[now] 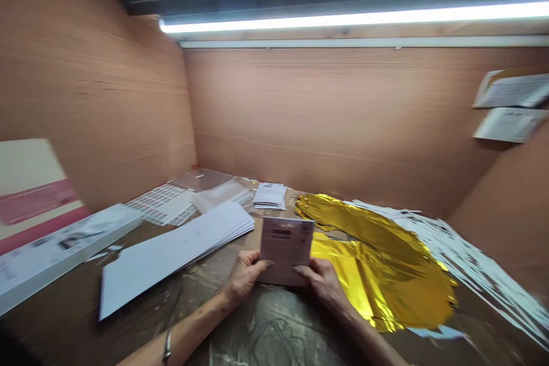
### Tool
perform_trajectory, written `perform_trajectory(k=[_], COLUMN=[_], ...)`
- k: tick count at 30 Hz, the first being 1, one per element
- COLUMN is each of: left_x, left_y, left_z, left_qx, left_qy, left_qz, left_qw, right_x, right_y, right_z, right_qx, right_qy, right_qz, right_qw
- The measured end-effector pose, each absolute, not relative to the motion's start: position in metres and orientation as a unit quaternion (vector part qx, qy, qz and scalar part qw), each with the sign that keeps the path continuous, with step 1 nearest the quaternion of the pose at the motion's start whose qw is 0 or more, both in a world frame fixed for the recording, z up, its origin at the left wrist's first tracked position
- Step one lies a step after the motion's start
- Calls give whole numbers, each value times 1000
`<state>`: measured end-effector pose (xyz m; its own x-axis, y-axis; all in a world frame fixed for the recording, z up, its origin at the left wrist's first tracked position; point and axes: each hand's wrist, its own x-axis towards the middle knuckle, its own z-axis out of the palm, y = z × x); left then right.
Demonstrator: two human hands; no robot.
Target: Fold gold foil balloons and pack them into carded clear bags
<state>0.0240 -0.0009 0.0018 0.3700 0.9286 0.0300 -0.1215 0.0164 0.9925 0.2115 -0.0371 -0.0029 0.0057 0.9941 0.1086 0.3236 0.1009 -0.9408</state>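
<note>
Both of my hands hold a small pale printed card upright over the worn table. My left hand grips its lower left edge, fingers curled round it. My right hand pinches its lower right edge. Just right of the card lies a stack of shiny gold foil sheets. A fanned stack of long white sheets lies to the left of the card.
Printed label sheets, clear plastic sleeves and a small paper stack lie at the back. A row of white printed cards runs along the right. A long white box sits at far left. Wooden walls enclose the table.
</note>
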Motion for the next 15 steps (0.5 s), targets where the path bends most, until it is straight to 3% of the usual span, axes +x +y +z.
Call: perform_trajectory(k=[4,6,9,12,15], left_x=[40,50,63,74,75], left_y=[14,20,20,15,15], left_z=[20,23,9,-12,-22], left_qx=[587,690,841,908,923], left_qy=[468,545,491,410,384], left_qz=[406,331,200,72,39], left_qw=[521,343,111,49,5], right_x=[218,228,241,263,321], right_y=[-15,-7,-9,-17,-26], right_z=[13,13,8,8,18], right_qx=[-639,-676,-724,-758,-802], right_qy=[-574,-561,-557,-554,-519], right_qz=[324,307,260,183,74], right_qw=[398,367,314,290,284])
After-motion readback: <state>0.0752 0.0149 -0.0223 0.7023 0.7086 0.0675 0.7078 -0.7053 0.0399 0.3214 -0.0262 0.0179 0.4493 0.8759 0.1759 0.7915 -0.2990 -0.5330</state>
